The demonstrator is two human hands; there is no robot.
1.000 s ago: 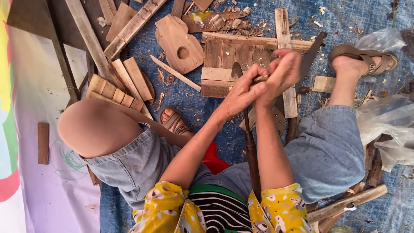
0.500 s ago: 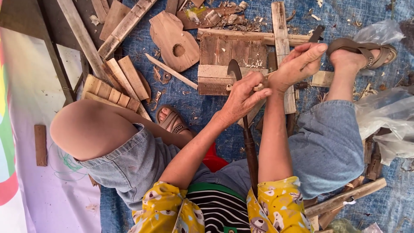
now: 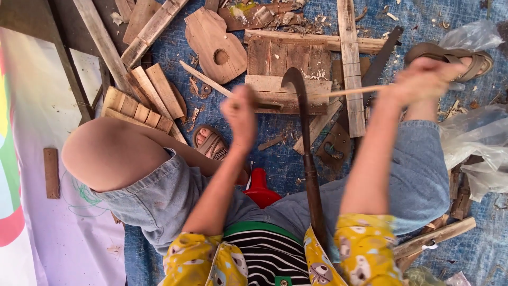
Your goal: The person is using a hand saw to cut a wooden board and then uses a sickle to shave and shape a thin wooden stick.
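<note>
Left hand point(image 3: 241, 114) and right hand point(image 3: 420, 79) each grip an end of a thin pale wooden strip point(image 3: 349, 92), stretched across a curved dark metal blade point(image 3: 301, 100) standing between them.

I see crumpled clear plastic bags point(image 3: 476, 153) at right, and a white, green and pink banner point(image 3: 21, 159) at left.

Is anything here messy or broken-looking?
Yes. Wood chips and shavings lie scattered over the blue tarp, with planks strewn at all angles. A long curved blade stands between the knees, edge near the thin stick held between the left hand and right hand.
</note>
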